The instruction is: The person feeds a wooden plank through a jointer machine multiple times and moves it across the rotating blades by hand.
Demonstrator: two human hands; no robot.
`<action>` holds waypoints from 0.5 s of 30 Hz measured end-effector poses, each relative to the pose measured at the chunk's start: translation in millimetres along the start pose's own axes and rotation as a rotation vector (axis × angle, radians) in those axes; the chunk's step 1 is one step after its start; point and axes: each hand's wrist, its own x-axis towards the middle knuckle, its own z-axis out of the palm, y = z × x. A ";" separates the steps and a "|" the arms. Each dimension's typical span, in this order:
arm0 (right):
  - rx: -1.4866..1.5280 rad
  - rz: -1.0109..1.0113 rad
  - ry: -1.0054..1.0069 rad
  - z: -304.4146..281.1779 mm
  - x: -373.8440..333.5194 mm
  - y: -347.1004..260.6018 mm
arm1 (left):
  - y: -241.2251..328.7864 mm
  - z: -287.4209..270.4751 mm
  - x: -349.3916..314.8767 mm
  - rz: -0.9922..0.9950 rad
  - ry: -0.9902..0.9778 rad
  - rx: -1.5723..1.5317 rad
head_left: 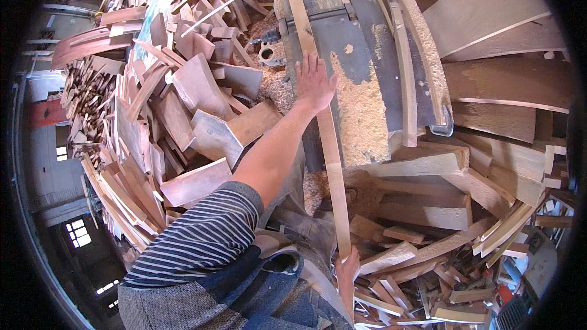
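Note:
A long, narrow wooden strip (330, 159) runs lengthwise over a grey metal machine table (358, 46), and its near end juts past the table's edge toward me. My left hand (315, 82) lies flat on top of the strip about midway, fingers stretched out and pointing away. At the near end, my right hand (347, 266) grips the strip, though some of its fingers are hidden. Sawdust (361, 113) covers the table to the right of my left hand.
Another wooden strip (403, 79) and a long board with a sawdust-coated edge (428, 49) lie along the table's right side. Offcuts are heaped at left (202, 85), beside a round metal machine part (269, 54). Thick wooden blocks (422, 205) are stacked at right.

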 end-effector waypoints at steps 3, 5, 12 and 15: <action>0.034 0.002 0.012 3.5 10.4 -11.6 | -8.0 1.0 18.8 0.011 -0.009 0.026; 0.021 0.005 0.016 6.3 18.1 -18.7 | -15.9 5.5 31.4 0.024 0.045 0.055; 0.001 -0.054 0.012 3.5 47.1 -54.3 | -38.2 10.7 77.9 0.054 0.078 0.066; -0.003 -0.066 0.004 2.0 59.6 -71.4 | -46.9 11.3 98.4 0.060 0.088 0.054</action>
